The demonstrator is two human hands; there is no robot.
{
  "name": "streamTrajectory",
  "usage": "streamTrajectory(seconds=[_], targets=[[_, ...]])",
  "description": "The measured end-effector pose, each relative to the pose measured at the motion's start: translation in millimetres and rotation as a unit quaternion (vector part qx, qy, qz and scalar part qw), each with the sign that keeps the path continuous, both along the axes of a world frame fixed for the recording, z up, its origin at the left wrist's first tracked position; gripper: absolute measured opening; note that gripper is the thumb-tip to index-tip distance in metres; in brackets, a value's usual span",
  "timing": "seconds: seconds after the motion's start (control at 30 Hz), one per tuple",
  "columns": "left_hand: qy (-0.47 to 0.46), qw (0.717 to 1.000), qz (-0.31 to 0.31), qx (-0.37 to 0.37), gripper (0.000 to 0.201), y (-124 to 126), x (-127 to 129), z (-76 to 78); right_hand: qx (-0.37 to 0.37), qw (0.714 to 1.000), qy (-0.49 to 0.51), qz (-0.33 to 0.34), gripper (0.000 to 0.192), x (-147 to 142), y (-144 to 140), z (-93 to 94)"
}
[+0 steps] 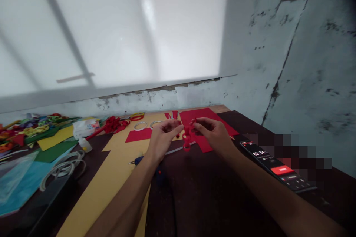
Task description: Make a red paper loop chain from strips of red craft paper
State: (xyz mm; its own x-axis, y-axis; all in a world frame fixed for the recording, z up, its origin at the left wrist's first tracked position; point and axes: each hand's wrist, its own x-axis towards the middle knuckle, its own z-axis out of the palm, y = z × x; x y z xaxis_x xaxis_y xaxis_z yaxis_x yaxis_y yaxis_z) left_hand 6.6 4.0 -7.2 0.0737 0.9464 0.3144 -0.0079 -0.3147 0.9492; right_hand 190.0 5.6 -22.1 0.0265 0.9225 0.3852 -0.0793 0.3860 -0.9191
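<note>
Fingers of my left hand (162, 135) and right hand (211, 131) pinch a red paper chain (187, 137); phone (275, 166) lies at three o'clock on the table (211, 192).

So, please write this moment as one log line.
left hand: holds red chain | right hand: holds chain top | under: red paper | phone at right

Big frosted window (111, 33) up top blows out nearly white and backlights everything, so the dark table (205, 192) and forearms sit dim, the whole frame's soft, and the edges bend wide-angle style.
</note>
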Motion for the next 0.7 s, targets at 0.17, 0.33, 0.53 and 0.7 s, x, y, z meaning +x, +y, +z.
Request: streamTrajectory(seconds=[0.17, 0.33, 0.53, 0.7], targets=[[-0.009, 1.0, 0.009, -0.002, 0.045, -0.9, 2.9, 2.8, 0.022, 1.0, -0.007, 0.02, 0.037, -0.3, -4.6, 3.3], [-0.019, 1.0, 0.001, 0.014, 0.035, -1.6, 5.6, 4.3, 0.033, 0.999, 0.005, 0.035, 0.029, -0.7, -4.3, 4.0], [0.021, 0.999, 0.005, 0.025, 0.026, -3.2, 5.4, 5.0, 0.043, 0.998, -0.013, 0.032, 0.023, -2.3, -5.9, 5.3], [0.05, 0.998, 0.021, 0.04, 0.022, -3.2, 3.4, 4.6, 0.056, 0.997, -0.055, 0.019, 0.02, -1.8, -10.9, 7.7]])
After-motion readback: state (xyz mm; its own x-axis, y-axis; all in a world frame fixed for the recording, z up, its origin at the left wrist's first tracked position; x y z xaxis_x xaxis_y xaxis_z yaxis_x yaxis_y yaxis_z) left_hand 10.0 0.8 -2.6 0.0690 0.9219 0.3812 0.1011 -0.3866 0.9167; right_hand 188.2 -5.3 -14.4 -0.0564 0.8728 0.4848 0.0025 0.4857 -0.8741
